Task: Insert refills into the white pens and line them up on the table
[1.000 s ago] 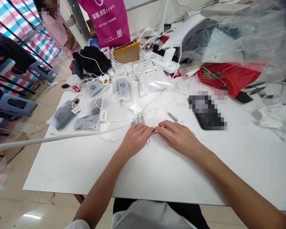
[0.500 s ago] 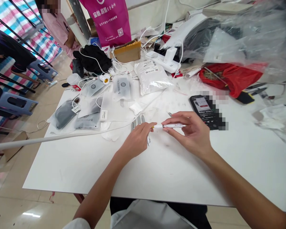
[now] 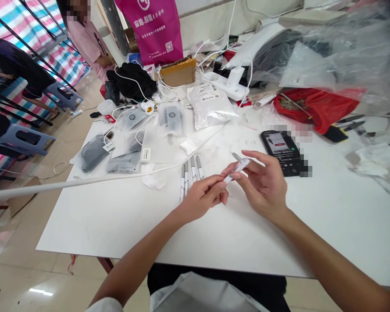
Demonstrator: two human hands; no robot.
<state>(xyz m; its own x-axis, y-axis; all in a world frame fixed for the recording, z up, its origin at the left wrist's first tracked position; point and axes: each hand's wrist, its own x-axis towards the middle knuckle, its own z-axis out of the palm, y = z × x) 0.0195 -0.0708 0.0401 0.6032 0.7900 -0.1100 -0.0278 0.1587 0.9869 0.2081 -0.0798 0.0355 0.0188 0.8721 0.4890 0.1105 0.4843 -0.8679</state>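
Though level half a second ago, the white pen (image 3: 243, 165) now slants up to the right, above the table (image 3: 123, 225).
At left, the row of pens (image 3: 193, 169) lies more exposed than before; white tabletop stretches from there to the near edge, while the phone (image 3: 280, 152) lies farther right. The left hand (image 3: 201, 199), curled nearly closed, pinches the lower end; the right hand (image 3: 265, 184), half open, holds the upper end between thumb and fingers.
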